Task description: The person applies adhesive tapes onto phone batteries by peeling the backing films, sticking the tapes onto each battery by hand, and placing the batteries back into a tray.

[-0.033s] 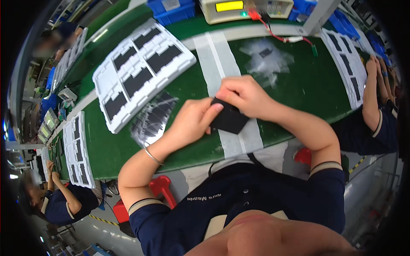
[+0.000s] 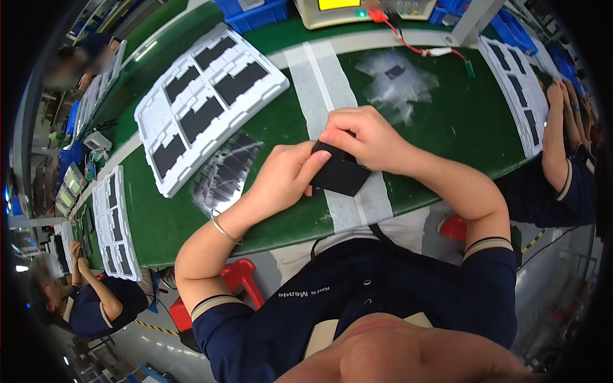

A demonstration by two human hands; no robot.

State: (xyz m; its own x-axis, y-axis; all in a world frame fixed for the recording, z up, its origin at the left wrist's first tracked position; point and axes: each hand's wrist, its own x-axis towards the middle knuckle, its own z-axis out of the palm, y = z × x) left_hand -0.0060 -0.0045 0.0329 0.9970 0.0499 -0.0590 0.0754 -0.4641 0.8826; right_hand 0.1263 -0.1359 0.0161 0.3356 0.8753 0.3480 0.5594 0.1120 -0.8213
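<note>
A flat black rectangular piece [image 2: 345,175] is held over the grey-white strip [image 2: 313,83] that crosses the green bench. My left hand [image 2: 287,172] grips its left edge, thumb lying on top and fingers mostly beneath. At the upper edge, my right hand [image 2: 365,137] is closed with thumb and forefinger pinched against the piece; whether a small part sits in that pinch is hidden. Beside my left hand lies a stack of shiny clear sheets with dark stripes [image 2: 227,172]. Farther left, a white moulded tray [image 2: 148,121] carries several black flat pieces.
Clear film scraps [image 2: 408,89] lie right of the strip, a small dark piece on them. A bench instrument [image 2: 357,16] with red and black leads stands at the back near blue bins [image 2: 255,16]. More trays [image 2: 504,83] flank both sides, where other people work. A red stool [image 2: 242,277] is below.
The view has shifted slightly, so the bench things sit a little higher. Both hands keep their hold on the black piece, with little visible movement.
</note>
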